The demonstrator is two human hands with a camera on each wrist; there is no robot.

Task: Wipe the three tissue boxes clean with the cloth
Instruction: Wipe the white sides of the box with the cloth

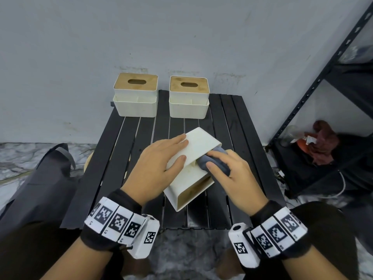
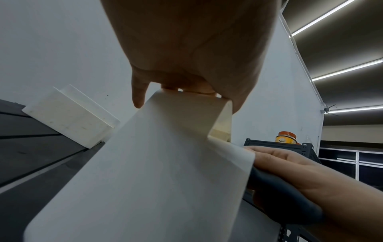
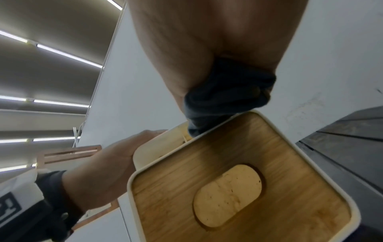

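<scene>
Two white tissue boxes with wooden lids, one at the left (image 1: pixel 135 93) and one at the right (image 1: pixel 189 96), stand upright at the back of the black slatted table (image 1: pixel 121 148). A third box (image 1: pixel 201 142) (image 2: pixel 155 163) lies tipped on its side mid-table, its wooden lid (image 3: pixel 238 188) facing me. My left hand (image 1: pixel 181 150) (image 2: pixel 186 91) lies over its upper face and holds it by the edges. My right hand (image 1: pixel 214 158) grips a bunched grey cloth (image 1: pixel 202 161) (image 3: pixel 223 98) and presses it against the box's stepped right side.
A black metal shelf rack (image 1: pixel 323 77) stands to the right, with a dark red bundle (image 1: pixel 325 142) on its lower shelf. A dark bag (image 1: pixel 46 178) lies on the floor at the left. The wall runs right behind the two back boxes.
</scene>
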